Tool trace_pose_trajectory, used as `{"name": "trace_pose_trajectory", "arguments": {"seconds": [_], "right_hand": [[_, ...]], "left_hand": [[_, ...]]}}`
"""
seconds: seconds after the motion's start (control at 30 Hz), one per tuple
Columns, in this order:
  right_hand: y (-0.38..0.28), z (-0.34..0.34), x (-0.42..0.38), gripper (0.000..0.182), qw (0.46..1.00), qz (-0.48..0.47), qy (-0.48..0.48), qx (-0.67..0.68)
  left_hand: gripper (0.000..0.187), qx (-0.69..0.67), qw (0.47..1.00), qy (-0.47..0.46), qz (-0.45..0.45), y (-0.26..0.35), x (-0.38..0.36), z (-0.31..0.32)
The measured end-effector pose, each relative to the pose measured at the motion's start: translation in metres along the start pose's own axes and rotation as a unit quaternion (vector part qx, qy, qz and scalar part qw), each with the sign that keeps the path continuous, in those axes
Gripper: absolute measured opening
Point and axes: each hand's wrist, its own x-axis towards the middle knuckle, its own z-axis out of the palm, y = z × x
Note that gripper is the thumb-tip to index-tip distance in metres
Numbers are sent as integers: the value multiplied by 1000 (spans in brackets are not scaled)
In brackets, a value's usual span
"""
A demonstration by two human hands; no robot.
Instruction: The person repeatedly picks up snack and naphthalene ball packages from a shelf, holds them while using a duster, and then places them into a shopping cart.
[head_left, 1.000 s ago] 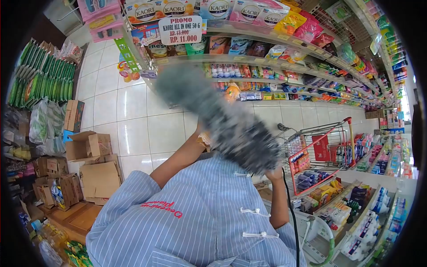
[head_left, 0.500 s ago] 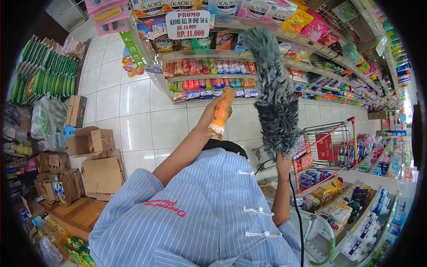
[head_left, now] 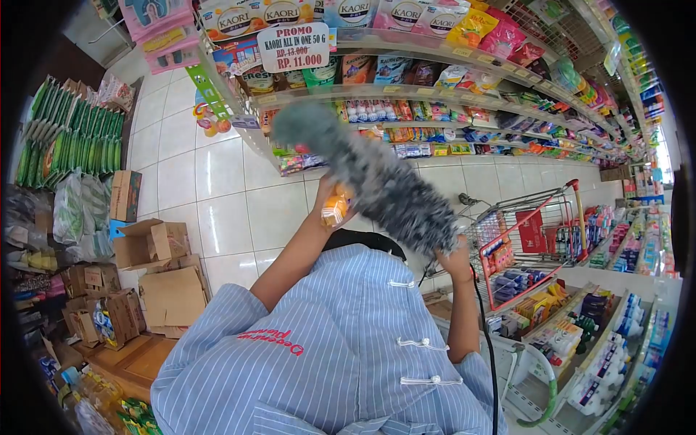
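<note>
My left hand (head_left: 324, 200) is wrapped round a slim orange wrapped tube pack (head_left: 334, 210) with a pale twisted end, held in front of my waist. My right hand (head_left: 455, 261) grips the handle end of a fluffy grey duster (head_left: 384, 181). The duster slants up to the left. Its blurred tip overlaps the lower shelf goods in this view, and its fibres cover part of the tube pack and of my left fingers.
Ahead stands a long shelf unit (head_left: 406, 93) of packets, with a promo sign (head_left: 293, 49) on it. Right of me is a red-trimmed shopping cart (head_left: 523, 243) beside low shelves of goods. Open cardboard boxes (head_left: 150, 243) and stacked green packs (head_left: 72, 145) are at left.
The duster has swung from nearly upright to a leftward slant across the shelf. My left hand has drawn the tube pack lower and to the left, tilting it.
</note>
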Motion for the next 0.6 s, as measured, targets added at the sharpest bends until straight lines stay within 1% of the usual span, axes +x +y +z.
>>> {"name": "trace_pose_trajectory", "arguments": {"seconds": [0.07, 0.1, 0.17, 0.2, 0.23, 0.27, 0.3, 0.33, 0.37, 0.4, 0.43, 0.47, 0.5, 0.53, 0.6], "right_hand": [[5, -3, 11, 25, 998, 44, 38, 31], [-5, -8, 17, 21, 997, 54, 52, 13], [-32, -18, 27, 21, 993, 71, 44, 80], [-40, -20, 27, 22, 989, 84, 40, 114], [-31, -14, 18, 23, 996, 47, 12, 73], [-22, -8, 9, 25, 999, 7, -13, 34], [-15, -2, 2, 25, 999, -22, -41, 17], [-10, 2, -3, 26, 996, -50, -69, 0], [-23, -6, 3, 28, 996, -26, -83, -10], [-18, -4, 7, 27, 996, 5, -88, 26], [-11, -4, 11, 27, 993, 36, -95, 62], [-9, -4, 19, 26, 988, 66, -101, 98], [-11, -4, 24, 21, 999, -32, 11, -2], [-16, -7, 24, 19, 999, 9, 36, 22], [-27, -14, 32, 15, 990, 86, 86, 70]], "left_hand": [[32, -91, 983, -159, -32, -4, 20, -45], [33, -101, 975, -194, -40, -4, 25, -49], [36, -118, 956, -263, -53, -3, 29, -47], [36, -98, 982, -156, -40, -2, 23, -43], [35, -78, 995, -47, -28, -1, 15, -39], [35, -57, 996, 62, -17, 0, 5, -26], [36, 197, 974, -14, 111, -7, 4, -14], [38, 413, 871, -21, 264, -13, 3, -2], [38, 308, 932, 6, 193, -9, -2, 2], [38, 197, 973, 35, 116, -4, -6, 4], [38, 81, 994, 64, 38, 0, -11, 5], [39, -36, 994, 93, -40, 2, -13, 5], [36, -38, 997, 62, -37, -2, -8, -1], [32, -40, 998, 30, -34, -6, -2, -7], [28, -31, 997, -38, -57, -4, -2, -9]]}}
